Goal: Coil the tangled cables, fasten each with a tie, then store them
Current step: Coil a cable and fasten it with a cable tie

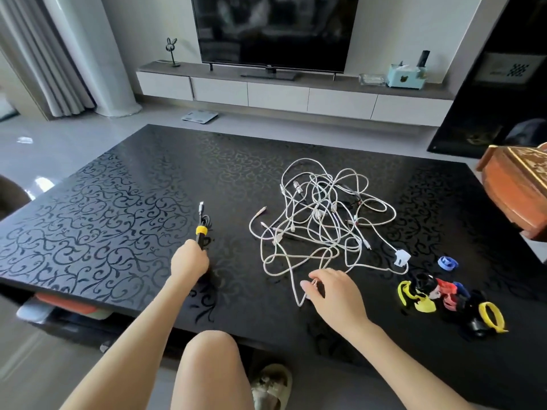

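A tangle of white cables lies on the black patterned table, right of centre. My left hand grips the near end of a dark coiled cable bound with a yellow tie, which rests on the table pointing away from me. My right hand is at the near edge of the tangle, fingers curled round a loop of white cable with a plug end by the fingertips. A white charger plug lies at the tangle's right edge. Loose ties in yellow, red, blue and black sit right of my right hand.
A brown wooden box stands at the table's right edge. One blue tie lies apart from the pile. Beyond the table are a TV on a low cabinet and a floor scale. My knee is below the near edge.
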